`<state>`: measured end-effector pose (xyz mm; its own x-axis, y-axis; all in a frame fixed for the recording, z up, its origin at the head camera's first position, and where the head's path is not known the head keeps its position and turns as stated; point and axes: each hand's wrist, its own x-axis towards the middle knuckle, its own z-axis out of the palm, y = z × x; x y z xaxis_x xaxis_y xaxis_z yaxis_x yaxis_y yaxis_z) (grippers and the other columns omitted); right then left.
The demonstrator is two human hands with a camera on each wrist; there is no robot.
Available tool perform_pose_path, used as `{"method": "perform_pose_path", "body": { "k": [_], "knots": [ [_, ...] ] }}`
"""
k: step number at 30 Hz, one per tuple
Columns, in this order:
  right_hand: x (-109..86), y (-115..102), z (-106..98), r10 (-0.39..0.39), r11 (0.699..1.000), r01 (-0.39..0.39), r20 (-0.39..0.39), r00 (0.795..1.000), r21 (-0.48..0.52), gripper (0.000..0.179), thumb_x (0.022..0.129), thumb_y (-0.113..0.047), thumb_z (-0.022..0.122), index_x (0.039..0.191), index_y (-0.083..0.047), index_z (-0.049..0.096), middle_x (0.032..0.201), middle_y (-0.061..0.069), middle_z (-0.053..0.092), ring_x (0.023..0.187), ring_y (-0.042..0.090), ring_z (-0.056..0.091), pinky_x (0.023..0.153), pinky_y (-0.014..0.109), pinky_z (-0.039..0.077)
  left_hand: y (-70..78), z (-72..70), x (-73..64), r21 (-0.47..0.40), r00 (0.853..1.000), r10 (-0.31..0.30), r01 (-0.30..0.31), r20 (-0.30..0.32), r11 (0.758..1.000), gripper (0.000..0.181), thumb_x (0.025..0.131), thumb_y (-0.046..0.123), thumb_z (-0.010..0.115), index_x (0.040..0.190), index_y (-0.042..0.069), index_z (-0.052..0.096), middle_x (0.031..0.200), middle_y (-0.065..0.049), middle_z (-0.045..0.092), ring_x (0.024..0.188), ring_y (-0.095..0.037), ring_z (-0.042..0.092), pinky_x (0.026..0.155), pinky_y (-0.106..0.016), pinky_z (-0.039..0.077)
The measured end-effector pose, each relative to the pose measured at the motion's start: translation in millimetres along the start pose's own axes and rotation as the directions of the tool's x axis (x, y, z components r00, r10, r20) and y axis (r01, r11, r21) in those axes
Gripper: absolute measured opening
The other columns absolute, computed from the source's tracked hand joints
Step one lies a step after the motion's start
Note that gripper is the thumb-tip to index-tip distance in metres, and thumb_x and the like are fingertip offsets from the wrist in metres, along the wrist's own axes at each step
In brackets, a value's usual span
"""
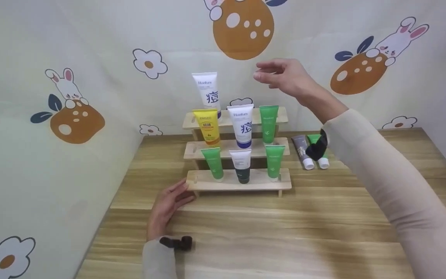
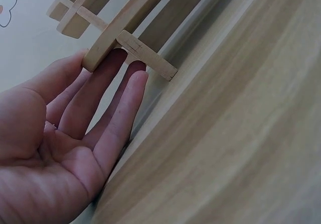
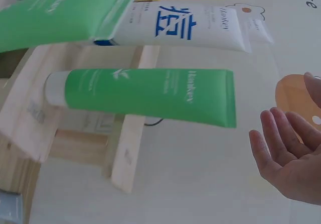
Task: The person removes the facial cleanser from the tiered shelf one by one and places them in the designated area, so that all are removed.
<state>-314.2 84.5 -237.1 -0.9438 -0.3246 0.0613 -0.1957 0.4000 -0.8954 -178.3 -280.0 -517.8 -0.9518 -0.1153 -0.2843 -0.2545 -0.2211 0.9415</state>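
A three-tier wooden display rack stands on the table. With thumb and fingertips my left hand pinches the left end of its lowest shelf. Raised above the rack's right side, my right hand is loosely bent and holds nothing. One white tube stands on the top tier. A yellow tube, a white-and-blue tube and a green tube occupy the middle tier. At the bottom are a green tube, a white tube with a dark lower part and another green tube.
Right of the rack, a grey tube and a green tube lie on the wooden table. My right wrist's black camera partly covers that green tube. A patterned cloth hangs behind and beside the table.
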Motion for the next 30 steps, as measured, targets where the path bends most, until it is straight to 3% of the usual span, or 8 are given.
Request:
{"method": "perform_pose_path", "body": {
  "k": [9,16,21,30],
  "knots": [
    [13.2,-28,22,-0.005,0.996,0.005,-0.005,1.0,0.09,0.055,0.094,-0.038,0.069,0.142,-0.015,0.055,0.141,0.003,0.06,0.126,0.018,0.057,0.114,0.036,0.049,1.8,-1.8,-1.3,0.001,1.0,-0.007,0.007,0.008,1.0,0.048,0.098,0.012,0.065,0.142,-0.002,0.052,0.147,-0.023,0.051,0.105,-0.023,0.07,0.098,-0.04,0.061],
    [22.0,-33,41,0.001,0.99,-0.001,0.0,1.0,0.144,0.055,0.093,-0.036,0.07,0.142,-0.015,0.055,0.139,0.001,0.061,0.126,0.017,0.058,0.111,0.034,0.052,3.5,-2.3,0.2,-0.009,1.0,-0.01,0.01,0.009,1.0,0.049,0.097,0.013,0.065,0.142,-0.003,0.052,0.146,-0.024,0.052,0.104,-0.024,0.071,0.098,-0.04,0.061],
    [28.4,-30,56,0.009,0.995,-0.013,0.039,0.999,0.1,0.06,0.091,-0.038,0.073,0.144,-0.017,0.053,0.137,-0.001,0.061,0.123,0.012,0.059,0.108,0.03,0.053,2.3,-1.9,-1.0,-0.013,1.0,-0.007,0.007,0.013,1.0,0.051,0.097,0.014,0.066,0.142,-0.003,0.051,0.145,-0.025,0.053,0.104,-0.025,0.071,0.098,-0.041,0.061],
    [39.4,-28,75,0.048,0.998,-0.049,0.039,0.998,0.035,0.057,0.09,-0.038,0.074,0.142,-0.024,0.055,0.137,-0.004,0.06,0.123,0.012,0.057,0.107,0.029,0.053,1.9,-0.9,0.4,-0.018,1.0,-0.02,0.02,0.009,1.0,0.049,0.096,0.015,0.068,0.14,-0.001,0.055,0.148,-0.021,0.052,0.107,-0.025,0.07,0.098,-0.041,0.061]
  ]
}}
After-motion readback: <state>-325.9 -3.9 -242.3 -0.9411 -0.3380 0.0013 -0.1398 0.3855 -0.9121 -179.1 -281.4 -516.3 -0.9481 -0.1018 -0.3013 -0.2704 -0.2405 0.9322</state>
